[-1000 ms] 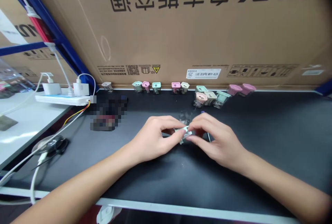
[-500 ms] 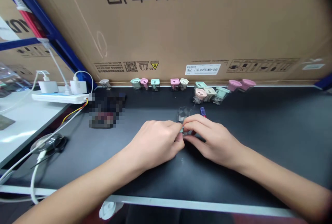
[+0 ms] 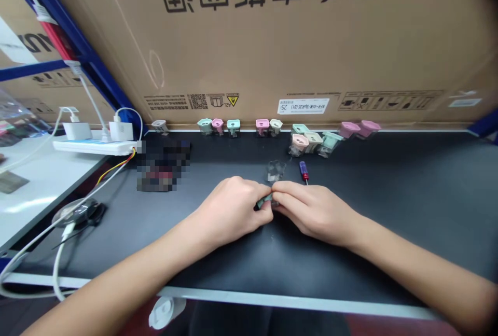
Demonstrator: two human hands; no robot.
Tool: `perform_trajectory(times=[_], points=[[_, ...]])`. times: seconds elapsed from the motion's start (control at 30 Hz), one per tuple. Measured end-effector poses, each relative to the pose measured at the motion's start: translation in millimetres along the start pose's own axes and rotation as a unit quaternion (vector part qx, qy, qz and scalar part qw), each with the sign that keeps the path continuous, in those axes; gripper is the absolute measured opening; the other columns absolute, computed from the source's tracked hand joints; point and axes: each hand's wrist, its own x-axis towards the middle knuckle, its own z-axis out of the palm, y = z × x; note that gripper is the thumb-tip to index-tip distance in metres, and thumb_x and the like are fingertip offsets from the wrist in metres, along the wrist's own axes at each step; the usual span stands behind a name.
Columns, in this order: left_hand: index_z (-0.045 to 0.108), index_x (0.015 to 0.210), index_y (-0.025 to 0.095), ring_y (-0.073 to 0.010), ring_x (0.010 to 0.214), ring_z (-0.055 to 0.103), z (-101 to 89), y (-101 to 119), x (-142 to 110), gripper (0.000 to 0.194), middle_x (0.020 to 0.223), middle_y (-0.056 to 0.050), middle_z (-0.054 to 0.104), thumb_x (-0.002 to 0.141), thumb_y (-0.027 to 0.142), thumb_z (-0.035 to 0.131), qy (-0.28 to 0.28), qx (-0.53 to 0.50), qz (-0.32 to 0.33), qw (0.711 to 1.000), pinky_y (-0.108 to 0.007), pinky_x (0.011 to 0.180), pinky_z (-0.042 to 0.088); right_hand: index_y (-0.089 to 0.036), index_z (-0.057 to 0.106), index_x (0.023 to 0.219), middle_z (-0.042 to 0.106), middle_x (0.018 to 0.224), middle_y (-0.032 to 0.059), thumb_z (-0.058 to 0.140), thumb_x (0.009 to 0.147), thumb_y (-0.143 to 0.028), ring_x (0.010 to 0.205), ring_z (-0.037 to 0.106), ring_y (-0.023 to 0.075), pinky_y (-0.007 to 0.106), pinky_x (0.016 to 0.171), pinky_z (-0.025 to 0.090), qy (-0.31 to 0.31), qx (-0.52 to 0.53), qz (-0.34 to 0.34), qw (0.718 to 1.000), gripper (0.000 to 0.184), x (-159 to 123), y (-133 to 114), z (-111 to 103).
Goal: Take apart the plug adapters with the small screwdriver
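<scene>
Pinching noted: a small mint-green plastic part (image 3: 264,201) is held at the fingertips of the left hand (image 3: 233,210) and right hand (image 3: 315,210), pressed together above a black workbench (image 3: 389,201).
Pink, mint and cream plastic socket housings (image 3: 233,127) stand along the back edge, unhandled; a clear plastic piece (image 3: 275,171) and a red-handled screwdriver (image 3: 303,171) lie just beyond. Progress on the part cannot be told.

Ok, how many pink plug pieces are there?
5, all along the box: one pink piece at left, one mid-row, a paler one in the cluster, two at right. Others may be hidden.
</scene>
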Motion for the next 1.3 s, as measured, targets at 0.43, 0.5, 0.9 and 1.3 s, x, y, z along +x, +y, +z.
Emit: perform_trajectory(times=[0.43,0.5,0.9,1.3], points=[[0.031,0.155,0.018,-0.0298,0.116,0.062,14.5,-9.0,4.8,0.101,0.134,-0.012,0.063,0.077,0.064,0.076,0.007,0.009,0.026,1.0,-0.039,0.096,0.051,-0.02,0.064,0.096,0.067,0.095,0.0053,0.066,0.094,-0.02,0.083,0.066,0.0168,0.028,0.077,0.055,0.035,0.265,0.166,0.949,0.002,-0.2,12.8,13.0],[0.018,0.159,0.017,-0.0309,0.119,0.059,24.0,-5.1,7.2,0.11,0.139,-0.014,0.059,0.078,0.062,0.077,0.013,0.059,0.042,0.997,-0.042,0.098,0.051,-0.019,0.065,0.096,0.067,0.092,0.0042,0.067,0.093,-0.02,0.079,0.065,0.0167,0.028,0.074,0.055,0.037,0.287,0.201,0.936,0.004,1.9,12.7,14.4],[0.02,0.156,0.008,-0.0335,0.091,0.07,46.3,-0.1,16.0,0.078,0.102,-0.017,0.072,0.095,0.048,0.048,-0.023,0.155,0.017,0.987,-0.041,0.072,0.056,-0.018,0.062,0.084,0.062,0.087,0.0036,0.062,0.079,-0.006,0.078,0.061,0.0179,0.031,0.071,0.054,0.018,0.309,0.278,0.909,0.013,8.5,-3.7,24.7],[0.021,0.151,0.01,-0.0344,0.096,0.071,47.8,-7.2,16.8,0.086,0.109,-0.016,0.073,0.082,0.041,0.062,-0.02,0.026,-0.012,0.999,-0.042,0.076,0.057,-0.02,0.058,0.097,0.058,0.108,0.0091,0.06,0.088,-0.01,0.096,0.062,0.0218,0.037,0.082,0.058,0.015,0.24,0.189,0.952,0.014,3.2,-8.6,25.0]])
